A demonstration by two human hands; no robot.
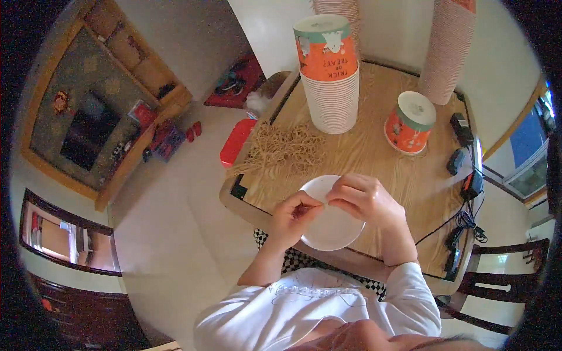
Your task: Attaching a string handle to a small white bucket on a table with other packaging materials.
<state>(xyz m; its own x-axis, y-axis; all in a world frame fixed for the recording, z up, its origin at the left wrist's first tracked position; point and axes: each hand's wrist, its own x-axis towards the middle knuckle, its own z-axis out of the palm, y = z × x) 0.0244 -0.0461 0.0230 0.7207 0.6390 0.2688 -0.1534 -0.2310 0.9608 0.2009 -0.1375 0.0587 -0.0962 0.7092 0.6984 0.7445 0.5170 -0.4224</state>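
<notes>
fingers, L: left hand point(294, 217) pinched, thumb + forefinger tips together on sth thin at the lid's 9 o'clock edge; prob. a rubber band, too small to be sure.
fingers, R: right hand point(364, 199) curled, tips together over the lid's 12 o'clock rim, touching it; whether they clamp the rim or the same thin item, can't tell.
item in hand: white round lid point(332, 225), flat-ish, held just over the near edge of the surface point(374, 155), centre frame, between both hands.
progress (judged): one lid in work, band not yet visibly around it. Loose pile looks large, stacks tall, so prob. much left; no finished pieces I can pick out.
band pile: tan rubber bands point(281, 149), loose heap at 11 o'clock from hands, near the stack's foot.
pkg 1: cup stack point(331, 82), 12 o'clock, white ribbed nested cups, top one upside down, orange w/ teal band + cartoon figures, printed text.
pkg 2: single orange cup point(410, 123), 1 o'clock, upside down, white base up, same print, apart from the stack.
pkg 3: tall pale-pink ribbed stack point(446, 47), 1–2 o'clock, far edge; another stack behind pkg 1, mostly cut off.
misc: black chargers + cables point(465, 175) at 3 o'clock edge.
off-surface: red stool point(236, 140) at 10 o'clock on floor; wood shelf unit point(99, 111) far at 9–10 o'clock.
</notes>
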